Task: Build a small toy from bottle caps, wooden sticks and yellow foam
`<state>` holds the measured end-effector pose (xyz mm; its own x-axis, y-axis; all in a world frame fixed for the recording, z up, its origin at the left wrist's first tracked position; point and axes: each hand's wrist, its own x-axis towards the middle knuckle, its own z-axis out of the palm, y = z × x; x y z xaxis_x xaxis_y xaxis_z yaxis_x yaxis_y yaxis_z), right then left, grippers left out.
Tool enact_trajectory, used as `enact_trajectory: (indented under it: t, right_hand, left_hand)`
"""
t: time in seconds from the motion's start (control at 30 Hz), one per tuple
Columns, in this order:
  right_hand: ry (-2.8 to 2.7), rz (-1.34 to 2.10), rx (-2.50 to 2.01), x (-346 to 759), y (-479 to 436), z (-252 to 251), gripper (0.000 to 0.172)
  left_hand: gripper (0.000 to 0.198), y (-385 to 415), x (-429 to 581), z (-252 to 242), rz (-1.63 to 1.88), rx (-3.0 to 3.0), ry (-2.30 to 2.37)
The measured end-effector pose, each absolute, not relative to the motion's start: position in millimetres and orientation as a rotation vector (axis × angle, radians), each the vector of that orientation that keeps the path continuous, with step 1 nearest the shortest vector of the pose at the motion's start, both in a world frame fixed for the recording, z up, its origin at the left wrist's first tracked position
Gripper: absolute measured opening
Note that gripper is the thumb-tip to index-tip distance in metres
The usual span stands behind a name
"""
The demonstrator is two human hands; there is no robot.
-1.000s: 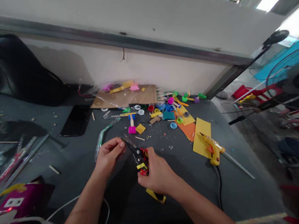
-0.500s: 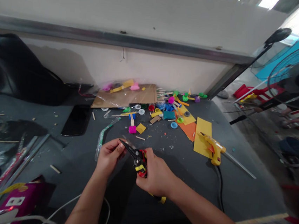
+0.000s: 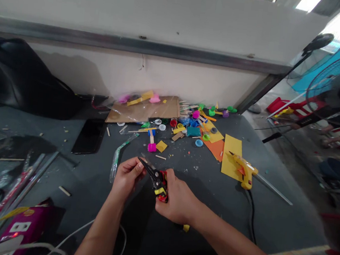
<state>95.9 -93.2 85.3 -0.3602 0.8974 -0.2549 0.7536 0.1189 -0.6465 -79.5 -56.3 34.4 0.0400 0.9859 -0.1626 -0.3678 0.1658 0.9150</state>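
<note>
Right hand point(image 3: 178, 196) is clamping the red-yellow-handled snips point(image 3: 158, 180) mid-bench, long axis diagonal, black tips pointing up-left at the left hand point(image 3: 127, 175), its grip unclear; dark workbench point(image 3: 269, 221) is lying open rightward.

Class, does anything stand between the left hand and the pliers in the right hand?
Nothing visible does: the pliers, gripped by their red and yellow handles in the right hand, have their black tips right beside the left hand.

Daylight glares through a bright opening point(image 3: 308, 3) at the top right, leaving the dim counter point(image 3: 281, 222) softly lit. The left hand point(image 3: 127, 175) and right hand point(image 3: 178, 196) throw faint shadows. Wide-angle distortion bends the wall rail point(image 3: 136, 44), and the right edge blurs and darkens.
</note>
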Motion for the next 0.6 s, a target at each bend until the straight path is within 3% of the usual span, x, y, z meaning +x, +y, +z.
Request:
enact_trajectory:
  t: [0.4, 0.5, 0.6]
  right_hand:
    - [-2.139, 1.022, -1.641, 101.9, -91.7, 75.5, 0.033]
    - [-2.037, 0.815, -1.766, 121.8, -73.5, 64.9, 0.036]
    - [-1.979, 0.393, -2.014, 149.8, -44.6, 48.0, 0.04]
  left_hand:
    - [0.025, -52.3, -75.2, 38.7, 1.232, 0.847, 1.049]
    - [0.023, -48.4, -74.6, 39.9, 1.289, 0.762, 1.122]
    - [0.027, -45.4, -74.3, 40.0, 1.346, 0.667, 1.161]
